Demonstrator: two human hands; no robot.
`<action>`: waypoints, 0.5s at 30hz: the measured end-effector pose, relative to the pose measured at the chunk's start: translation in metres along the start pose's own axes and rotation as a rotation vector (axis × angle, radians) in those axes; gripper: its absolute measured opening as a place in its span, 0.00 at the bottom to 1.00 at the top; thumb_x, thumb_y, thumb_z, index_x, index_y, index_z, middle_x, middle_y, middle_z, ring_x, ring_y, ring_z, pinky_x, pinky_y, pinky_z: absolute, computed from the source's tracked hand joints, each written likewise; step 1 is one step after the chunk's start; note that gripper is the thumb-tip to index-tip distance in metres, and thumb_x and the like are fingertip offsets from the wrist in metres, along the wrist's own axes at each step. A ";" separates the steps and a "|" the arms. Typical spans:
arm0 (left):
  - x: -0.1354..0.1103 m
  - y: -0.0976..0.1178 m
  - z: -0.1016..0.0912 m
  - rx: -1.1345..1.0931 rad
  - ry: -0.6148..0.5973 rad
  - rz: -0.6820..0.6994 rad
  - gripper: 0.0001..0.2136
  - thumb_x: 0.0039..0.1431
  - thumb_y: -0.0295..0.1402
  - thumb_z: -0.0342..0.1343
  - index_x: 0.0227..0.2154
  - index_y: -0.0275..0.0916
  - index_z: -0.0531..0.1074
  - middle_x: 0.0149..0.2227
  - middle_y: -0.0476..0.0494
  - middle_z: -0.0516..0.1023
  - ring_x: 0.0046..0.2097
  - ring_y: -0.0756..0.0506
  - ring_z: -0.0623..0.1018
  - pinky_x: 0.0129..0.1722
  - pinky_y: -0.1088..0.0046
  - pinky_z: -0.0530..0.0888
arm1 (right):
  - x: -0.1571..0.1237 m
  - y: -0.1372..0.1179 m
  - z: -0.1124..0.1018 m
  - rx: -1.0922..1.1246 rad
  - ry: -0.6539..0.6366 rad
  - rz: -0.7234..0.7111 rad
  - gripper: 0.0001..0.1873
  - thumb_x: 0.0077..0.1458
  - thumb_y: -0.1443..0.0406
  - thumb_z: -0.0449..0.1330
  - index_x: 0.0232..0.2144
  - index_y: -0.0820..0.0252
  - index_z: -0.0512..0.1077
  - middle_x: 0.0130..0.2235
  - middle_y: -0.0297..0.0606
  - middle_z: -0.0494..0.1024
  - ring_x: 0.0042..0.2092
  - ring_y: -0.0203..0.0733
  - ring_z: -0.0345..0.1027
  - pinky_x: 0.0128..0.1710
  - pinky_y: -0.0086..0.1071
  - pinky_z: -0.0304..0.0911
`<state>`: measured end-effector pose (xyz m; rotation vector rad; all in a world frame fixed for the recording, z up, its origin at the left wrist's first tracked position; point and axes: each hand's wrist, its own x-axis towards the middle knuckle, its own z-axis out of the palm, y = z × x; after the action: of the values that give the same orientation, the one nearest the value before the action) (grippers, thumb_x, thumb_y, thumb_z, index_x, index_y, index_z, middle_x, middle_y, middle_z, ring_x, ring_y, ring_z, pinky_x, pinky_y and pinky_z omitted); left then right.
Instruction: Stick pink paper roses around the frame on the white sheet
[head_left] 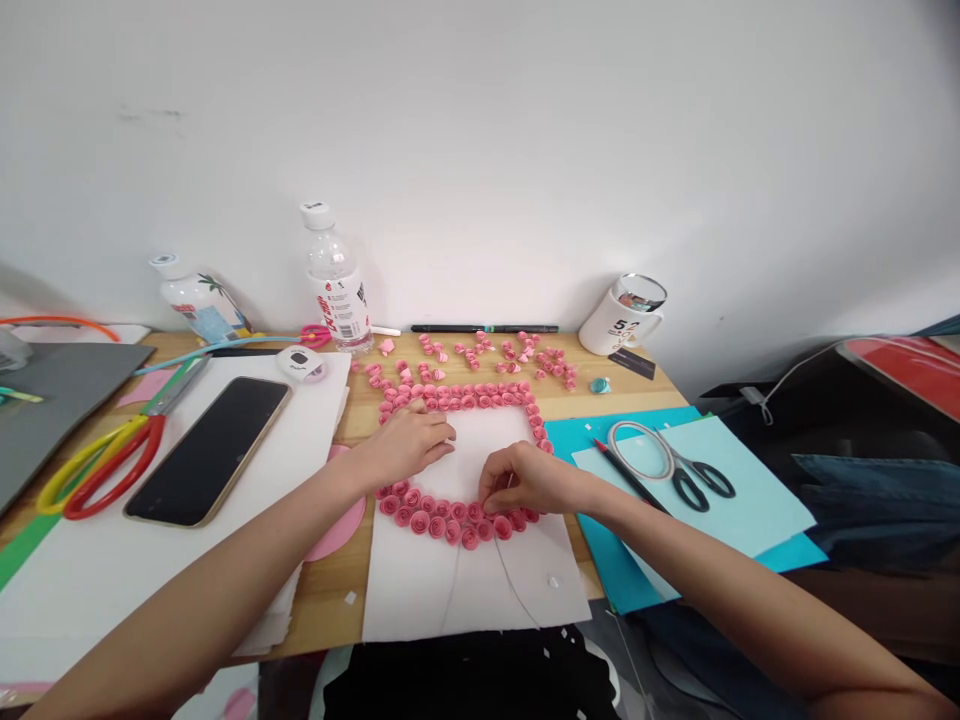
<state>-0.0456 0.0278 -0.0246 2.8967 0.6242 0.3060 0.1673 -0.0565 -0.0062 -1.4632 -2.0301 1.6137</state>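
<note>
A white paper sheet [480, 590] lies in front of me, bearing a frame-shaped border of rolled pink paper roses [452, 530]. My left hand [409, 440] rests palm down across the border's left side, fingers stretched out and hiding some roses there. At the lower row, my right hand [525, 480] has its thumb and fingers pinched on a pink paper rose [489, 508], which they partly cover. Two thin curved lines run down the sheet below the roses. Beyond the border, several loose pink roses [472, 350] are scattered on the wooden table [667, 385].
On the left are a phone [210, 450], red-and-yellow scissors [112, 465], a white correction tape [301, 363] and bottles [334, 290]. A mug [621, 315] stands back right. Black-handled scissors [701, 485], a tape roll [641, 450] and a red-tipped pen [630, 472] lie on blue paper [600, 540].
</note>
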 end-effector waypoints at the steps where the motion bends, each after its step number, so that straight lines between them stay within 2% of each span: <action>1: 0.000 0.000 0.000 0.001 0.001 0.002 0.13 0.65 0.34 0.46 0.31 0.37 0.73 0.27 0.49 0.73 0.30 0.50 0.68 0.34 0.72 0.60 | 0.000 0.001 0.000 0.004 0.010 0.001 0.07 0.48 0.62 0.62 0.29 0.61 0.74 0.23 0.33 0.75 0.22 0.31 0.64 0.20 0.23 0.58; 11: -0.001 0.000 0.000 0.019 0.002 0.030 0.11 0.64 0.34 0.48 0.32 0.37 0.73 0.28 0.49 0.74 0.30 0.50 0.68 0.34 0.72 0.60 | 0.000 0.002 0.000 0.035 0.007 0.001 0.07 0.49 0.62 0.62 0.30 0.61 0.74 0.25 0.33 0.76 0.23 0.31 0.65 0.22 0.24 0.60; 15: 0.000 0.002 0.000 0.015 -0.001 0.097 0.13 0.66 0.33 0.44 0.32 0.38 0.73 0.29 0.48 0.75 0.29 0.50 0.67 0.34 0.71 0.60 | 0.000 0.004 -0.001 0.063 -0.012 0.011 0.08 0.47 0.62 0.63 0.29 0.62 0.74 0.25 0.33 0.76 0.23 0.31 0.66 0.20 0.24 0.59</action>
<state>-0.0448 0.0256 -0.0237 2.9463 0.4889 0.3138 0.1699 -0.0560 -0.0087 -1.4490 -1.9621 1.6782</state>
